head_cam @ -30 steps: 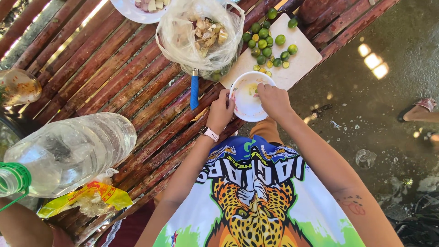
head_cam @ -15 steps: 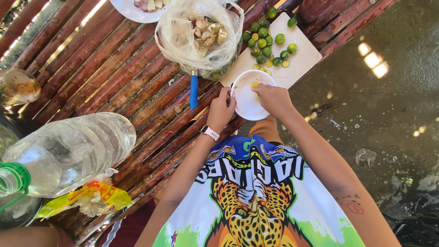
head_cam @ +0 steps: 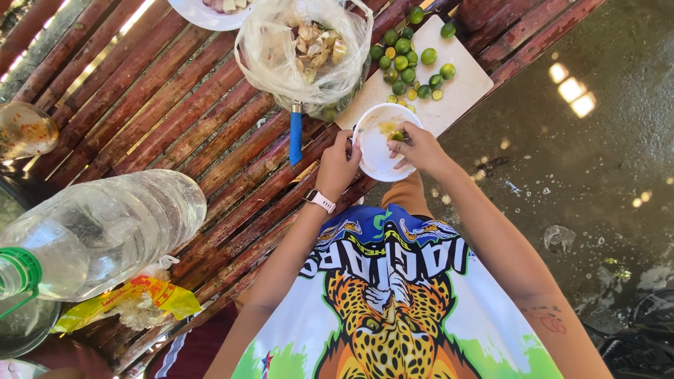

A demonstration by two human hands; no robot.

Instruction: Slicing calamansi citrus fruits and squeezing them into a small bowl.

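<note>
Step in hand, as judged: squeezing small citrus into a white bowl (head_cam: 378,151) at the near edge of the bamboo-slat table (head_cam: 175,119). Left hand (head_cam: 338,167) curled on the bowl's rim at its 9 o'clock, steadying it. Right hand (head_cam: 419,149) pinched shut on a small green lime piece (head_cam: 398,137) over the bowl's 3 o'clock side; a little yellowish juice or pulp sits at the bowl's 12 o'clock

Next move likely calls for a firm pinch kept over the bowl, the left hand holding it steady, since it hangs partly past the table edge

- Cutting board (head_cam: 463,88), pale, at 1 o'clock from the bowl; whole and halved limes (head_cam: 411,56) scattered on it
- Blue-handled knife (head_cam: 295,135) at 10 o'clock from the bowl, blade under the bag
- Clear plastic bag (head_cam: 305,52) at 11 o'clock, holding pale peelings or scraps
- White plate (head_cam: 207,10) at the top edge, contents unclear
- Large clear water bottle (head_cam: 98,235), green cap, lying at 8 o'clock; label not readable
- Yellow crumpled wrapper (head_cam: 137,298) with red print just below the bottle
- Glass jar (head_cam: 24,130), reddish flecks, far at 9 o'clock
</note>
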